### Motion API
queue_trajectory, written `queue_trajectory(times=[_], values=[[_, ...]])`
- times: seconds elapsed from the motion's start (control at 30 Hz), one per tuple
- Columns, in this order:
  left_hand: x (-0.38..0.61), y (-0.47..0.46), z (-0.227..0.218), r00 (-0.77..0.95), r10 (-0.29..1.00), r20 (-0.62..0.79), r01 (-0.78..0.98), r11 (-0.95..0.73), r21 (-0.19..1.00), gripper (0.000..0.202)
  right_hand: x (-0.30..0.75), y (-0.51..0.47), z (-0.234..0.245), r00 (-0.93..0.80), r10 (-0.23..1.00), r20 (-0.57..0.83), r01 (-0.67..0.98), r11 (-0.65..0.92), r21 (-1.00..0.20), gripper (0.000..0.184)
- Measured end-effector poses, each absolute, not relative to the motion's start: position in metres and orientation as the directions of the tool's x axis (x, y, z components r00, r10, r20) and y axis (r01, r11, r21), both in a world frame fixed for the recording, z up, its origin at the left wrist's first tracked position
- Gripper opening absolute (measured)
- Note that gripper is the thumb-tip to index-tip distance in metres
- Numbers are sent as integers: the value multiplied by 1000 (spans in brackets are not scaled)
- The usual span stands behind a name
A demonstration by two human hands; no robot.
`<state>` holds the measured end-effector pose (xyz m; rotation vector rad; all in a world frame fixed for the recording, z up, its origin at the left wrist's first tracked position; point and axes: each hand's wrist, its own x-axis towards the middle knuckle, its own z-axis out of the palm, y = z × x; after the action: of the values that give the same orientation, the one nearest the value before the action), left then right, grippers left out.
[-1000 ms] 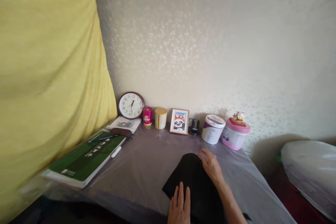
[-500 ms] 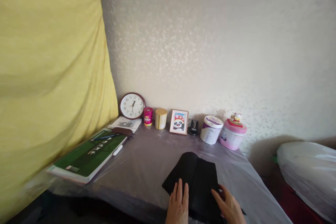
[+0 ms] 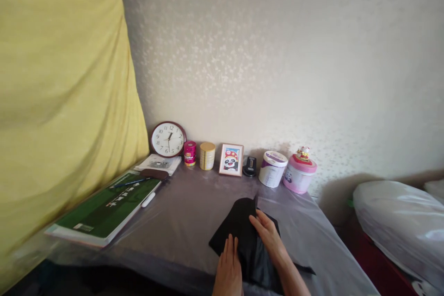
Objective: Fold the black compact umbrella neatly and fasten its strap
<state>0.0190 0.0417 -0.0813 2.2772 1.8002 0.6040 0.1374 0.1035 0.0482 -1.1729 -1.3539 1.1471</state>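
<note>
A folded black cloth item (image 3: 239, 222) lies on the table near me, its exact kind unclear. One raised fold stands up along its middle, and a thin strap-like end sticks out on the right. My left hand (image 3: 229, 261) rests flat on its left part, fingers stretched out and close together. Over the right part, my right hand (image 3: 267, 231) has thumb and fingers closed on the raised fold.
Along the wall stand a clock (image 3: 169, 139), a pink can (image 3: 190, 153), a yellow can (image 3: 207, 156), a panda picture frame (image 3: 231, 160), a black device (image 3: 249, 166), a white-purple tub (image 3: 273, 171) and a pink tub (image 3: 300, 175). A green book (image 3: 104, 208) lies left.
My right hand has moved from the cloth's right edge up and left to its middle, folding the right side over. My left hand stays flat on it. The view has shifted slightly.
</note>
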Motion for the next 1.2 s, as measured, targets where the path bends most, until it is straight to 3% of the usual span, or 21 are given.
queue_trajectory(times=[0.1,0.33,0.53,0.73,0.8,0.9,1.03,1.2], values=[[18,43,-90,163,952,261,898,-253,359,58,121,110,44,-134,989,60,120,76,-990,48],[13,34,-63,178,979,96,887,-202,414,74,108,123,21,-189,980,58,170,91,-981,44],[-11,30,-69,234,972,35,866,-225,447,68,110,133,14,-214,973,81,401,163,-902,32],[-27,14,-34,119,918,377,814,-308,493,24,107,129,17,-341,936,88,479,254,-840,30],[-20,14,-20,142,888,437,803,-362,474,20,106,127,19,-405,911,85,471,287,-834,29],[-7,20,-14,248,866,435,772,-448,451,28,104,123,24,-479,875,66,481,325,-814,28],[2,34,-29,305,890,338,805,-431,408,54,104,114,35,-525,850,46,526,367,-767,29],[2,40,-46,323,920,221,819,-388,422,63,108,101,36,-556,810,185,594,543,-594,27]])
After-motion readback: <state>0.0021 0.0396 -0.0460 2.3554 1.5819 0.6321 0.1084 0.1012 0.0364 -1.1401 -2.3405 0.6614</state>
